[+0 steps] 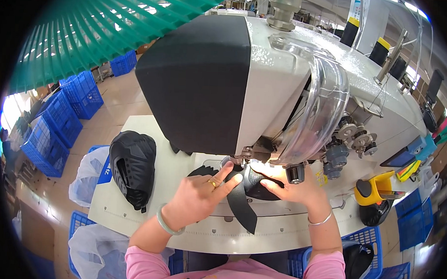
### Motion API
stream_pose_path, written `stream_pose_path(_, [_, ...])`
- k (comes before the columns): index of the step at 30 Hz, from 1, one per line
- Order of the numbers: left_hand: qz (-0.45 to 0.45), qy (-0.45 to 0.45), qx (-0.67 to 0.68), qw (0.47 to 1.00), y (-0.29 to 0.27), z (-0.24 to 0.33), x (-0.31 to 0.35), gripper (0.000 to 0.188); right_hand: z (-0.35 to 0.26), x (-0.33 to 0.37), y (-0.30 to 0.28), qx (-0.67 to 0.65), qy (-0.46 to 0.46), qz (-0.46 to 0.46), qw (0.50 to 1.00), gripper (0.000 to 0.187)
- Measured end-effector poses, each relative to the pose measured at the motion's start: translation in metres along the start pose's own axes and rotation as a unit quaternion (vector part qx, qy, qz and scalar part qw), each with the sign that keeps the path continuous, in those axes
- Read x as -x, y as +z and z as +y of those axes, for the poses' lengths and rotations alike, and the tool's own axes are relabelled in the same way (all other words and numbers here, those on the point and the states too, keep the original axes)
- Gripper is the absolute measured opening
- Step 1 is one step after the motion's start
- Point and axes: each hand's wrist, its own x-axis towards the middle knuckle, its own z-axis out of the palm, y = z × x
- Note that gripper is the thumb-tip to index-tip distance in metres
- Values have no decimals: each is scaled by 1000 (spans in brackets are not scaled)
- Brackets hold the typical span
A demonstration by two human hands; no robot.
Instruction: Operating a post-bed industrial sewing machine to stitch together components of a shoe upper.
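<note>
A black shoe upper piece [262, 186] lies under the needle area of a large white and black sewing machine [280, 58]. From it a dark strip [242, 209] hangs toward me over the table. My left hand [197, 191] grips the work from the left, index finger and thumb pressed on it close to the presser foot [246, 154]. On the other side my right hand [296, 187] holds the piece with its thumb on top; its other fingers are partly hidden behind the machine's parts. Bright lamp light falls between my hands.
A black shoe [132, 168] stands on the left of the white table [180, 240]. At right are a yellow holder [377, 186] and thread tension knobs [336, 158]. Blue crates [46, 145] line the left floor; a green slatted shade [104, 32] overhangs the upper left.
</note>
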Motion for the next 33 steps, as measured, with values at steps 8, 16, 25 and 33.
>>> stream_pose_path(8, [3,-17,-72,997,2,20,-6,55,23,12,7,76,20,-42,996,41])
stream_pose_path(16, [69,-34,-67,995,2,24,-18,44,-3,35,45,60,-69,115,989,60])
stream_pose_path(25, [131,-150,161,966,9,11,-23,31,9,46,57,61,-76,114,989,44])
stream_pose_path(33, [136,-125,121,975,10,14,-24,28,-6,27,35,-128,-35,79,988,37])
